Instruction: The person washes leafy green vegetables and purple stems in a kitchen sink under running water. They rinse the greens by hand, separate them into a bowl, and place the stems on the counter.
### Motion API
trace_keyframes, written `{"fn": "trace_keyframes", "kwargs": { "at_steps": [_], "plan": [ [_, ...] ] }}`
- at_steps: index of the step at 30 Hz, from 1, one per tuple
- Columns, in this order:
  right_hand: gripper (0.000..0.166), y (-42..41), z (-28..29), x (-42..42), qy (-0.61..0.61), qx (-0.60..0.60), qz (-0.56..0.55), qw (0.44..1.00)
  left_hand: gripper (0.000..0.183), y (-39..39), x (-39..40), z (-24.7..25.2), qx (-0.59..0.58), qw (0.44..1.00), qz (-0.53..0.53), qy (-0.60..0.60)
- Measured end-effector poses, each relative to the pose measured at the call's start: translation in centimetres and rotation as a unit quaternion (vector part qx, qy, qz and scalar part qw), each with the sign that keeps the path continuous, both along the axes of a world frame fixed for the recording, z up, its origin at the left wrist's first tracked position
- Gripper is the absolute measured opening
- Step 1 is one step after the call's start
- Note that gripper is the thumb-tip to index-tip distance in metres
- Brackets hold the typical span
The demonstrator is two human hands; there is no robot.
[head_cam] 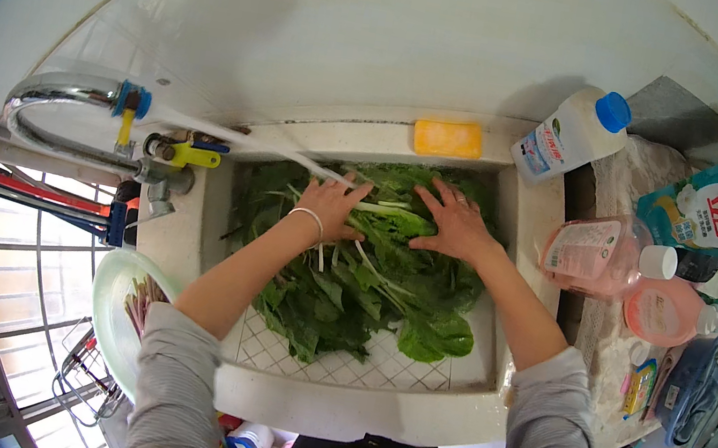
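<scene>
Both my hands rest on a heap of leafy greens point(347, 293) in a white sink point(356, 409) with a crosshatched floor. My left hand point(329, 208), with a bracelet at the wrist, has its fingers spread over pale stems, where the water stream comes down. Fingers also apart, my right hand point(457, 223) lies on the leaves further right and wears a ring. Neither hand is closed around anything that I can see. Water runs from a curved chrome faucet point(55, 84) at the left into the sink's far side.
A yellow soap bar point(448, 138) lies on the back ledge beside a white bottle with a blue cap point(570, 135). Pink liquid bottles point(593, 252) and a teal pouch point(703, 210) crowd the right counter. At the left stands a pale green basin point(112, 296) holding reddish stems.
</scene>
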State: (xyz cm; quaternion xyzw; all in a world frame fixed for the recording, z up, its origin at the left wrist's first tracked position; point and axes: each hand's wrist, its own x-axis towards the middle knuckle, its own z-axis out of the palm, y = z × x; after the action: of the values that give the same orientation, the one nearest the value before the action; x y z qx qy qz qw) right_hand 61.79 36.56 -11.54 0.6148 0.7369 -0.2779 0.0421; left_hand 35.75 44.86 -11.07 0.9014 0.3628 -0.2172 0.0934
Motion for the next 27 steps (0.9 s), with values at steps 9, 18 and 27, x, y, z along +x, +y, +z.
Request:
{"fn": "trace_keyframes", "kwargs": {
  "at_steps": [9, 18, 27],
  "plan": [
    [0.08, 1.1, -8.2, -0.8, -0.052, 0.043, -0.045, 0.997, 0.087, 2.0, 2.3, -7.3, -0.026, 0.995, 0.055, 0.074],
    [0.071, -5.6, 0.2, -1.7, 0.038, 0.036, -0.023, 0.998, 0.042, -4.9, -1.1, 4.1, 0.0, 0.999, -0.035, -0.026],
    [0.05, -5.0, 2.5, -2.7, 0.055, 0.13, -0.099, 0.985, 0.075, -5.5, 0.4, 4.9, 0.002, 0.98, 0.184, -0.078]
  ]
}}
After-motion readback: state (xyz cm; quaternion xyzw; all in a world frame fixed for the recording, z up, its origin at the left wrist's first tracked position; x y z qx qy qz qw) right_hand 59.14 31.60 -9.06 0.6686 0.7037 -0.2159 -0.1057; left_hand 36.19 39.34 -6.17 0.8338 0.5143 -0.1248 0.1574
